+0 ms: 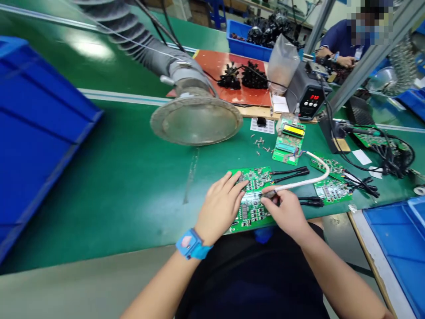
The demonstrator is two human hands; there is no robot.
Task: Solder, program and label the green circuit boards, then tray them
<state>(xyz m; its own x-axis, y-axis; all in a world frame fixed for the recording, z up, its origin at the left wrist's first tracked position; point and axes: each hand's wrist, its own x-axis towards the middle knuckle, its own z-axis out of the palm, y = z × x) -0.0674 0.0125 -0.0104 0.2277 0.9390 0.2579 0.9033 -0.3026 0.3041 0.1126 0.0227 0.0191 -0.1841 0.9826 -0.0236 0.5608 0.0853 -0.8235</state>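
The open left hand (221,207) is pressing flat on a green circuit board (254,212) beneath it, while the right hand (283,213) is pinching the dark connector (269,194) of a white cable (300,182) above the board.

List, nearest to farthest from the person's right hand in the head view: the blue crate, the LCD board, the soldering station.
From the right hand:
1. LCD board, straight ahead
2. Soldering station, beyond it
3. Blue crate, farthest, behind the red mat
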